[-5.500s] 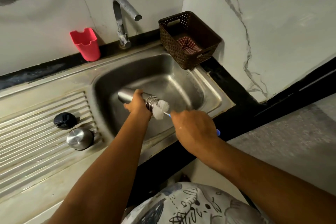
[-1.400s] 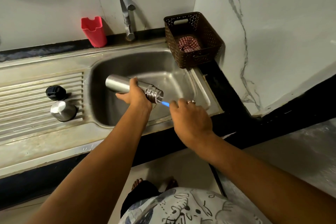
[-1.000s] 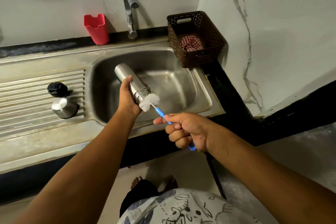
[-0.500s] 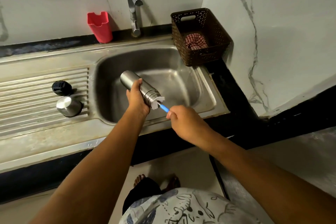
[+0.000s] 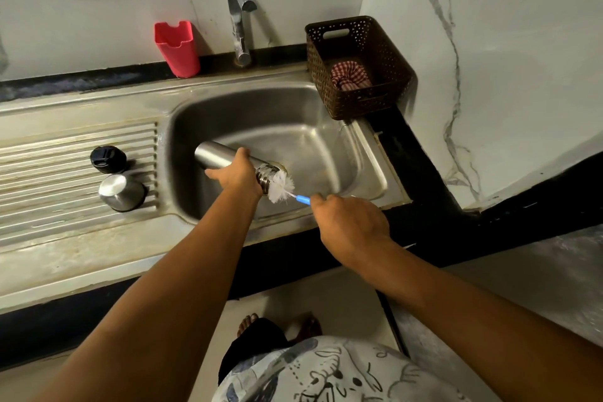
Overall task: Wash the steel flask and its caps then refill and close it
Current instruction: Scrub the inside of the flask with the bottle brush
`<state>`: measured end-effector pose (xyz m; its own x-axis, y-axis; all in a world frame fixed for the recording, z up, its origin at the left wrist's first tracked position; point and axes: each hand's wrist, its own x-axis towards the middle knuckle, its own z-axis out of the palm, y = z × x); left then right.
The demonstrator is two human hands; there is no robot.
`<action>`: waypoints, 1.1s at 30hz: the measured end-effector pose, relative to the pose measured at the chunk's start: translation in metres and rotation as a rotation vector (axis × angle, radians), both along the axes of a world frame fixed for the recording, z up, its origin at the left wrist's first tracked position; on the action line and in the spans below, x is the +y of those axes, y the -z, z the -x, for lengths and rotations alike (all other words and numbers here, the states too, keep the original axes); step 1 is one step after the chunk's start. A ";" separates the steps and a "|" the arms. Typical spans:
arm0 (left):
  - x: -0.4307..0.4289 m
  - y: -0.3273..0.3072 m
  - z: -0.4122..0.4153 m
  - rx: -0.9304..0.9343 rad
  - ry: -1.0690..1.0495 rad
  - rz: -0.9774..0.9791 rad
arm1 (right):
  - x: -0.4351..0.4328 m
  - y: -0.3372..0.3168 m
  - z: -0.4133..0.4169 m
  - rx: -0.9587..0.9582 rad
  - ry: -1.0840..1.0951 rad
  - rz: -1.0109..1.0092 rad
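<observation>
On the drainboard at the left, a black cap (image 5: pixel 108 159) and a steel cap (image 5: pixel 121 191) are sitting together. Over the sink (image 5: pixel 368 153), the left hand (image 5: pixel 236 174) is wrapping its fingers round the brushed-steel flask (image 5: pixel 217 157), which is lying almost level, base pointing far-left, threaded mouth near-right. The white bristles of a brush (image 5: pixel 280 187) are touching that mouth, and the right hand (image 5: pixel 350 222) is curling tight round its blue handle.

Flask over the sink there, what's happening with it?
A person is scrubbing it. The left hand grips the flask, held on its side over the sink, while the right hand holds a brush by its blue handle, the white bristles at the flask's open mouth. The black cap and steel cap sit off on the drainboard, so refilling and closing are not yet done.
</observation>
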<state>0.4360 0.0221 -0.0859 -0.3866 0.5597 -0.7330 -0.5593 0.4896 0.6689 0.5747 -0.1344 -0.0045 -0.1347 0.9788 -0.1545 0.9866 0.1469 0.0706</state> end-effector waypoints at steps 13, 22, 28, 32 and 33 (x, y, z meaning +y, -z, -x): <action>0.000 -0.006 0.001 -0.023 0.065 0.093 | 0.005 -0.009 0.020 -0.043 -0.060 -0.069; -0.010 0.008 -0.017 -0.081 0.055 0.035 | 0.012 0.000 0.017 -0.099 -0.022 -0.034; -0.006 0.005 -0.008 -0.139 0.074 -0.017 | 0.012 0.015 0.010 0.372 0.172 0.055; 0.009 0.021 0.017 -0.259 0.132 -0.059 | 0.010 0.001 -0.004 1.268 0.710 0.561; 0.010 0.028 0.021 -0.297 0.146 -0.057 | 0.009 -0.006 -0.007 1.404 0.815 0.724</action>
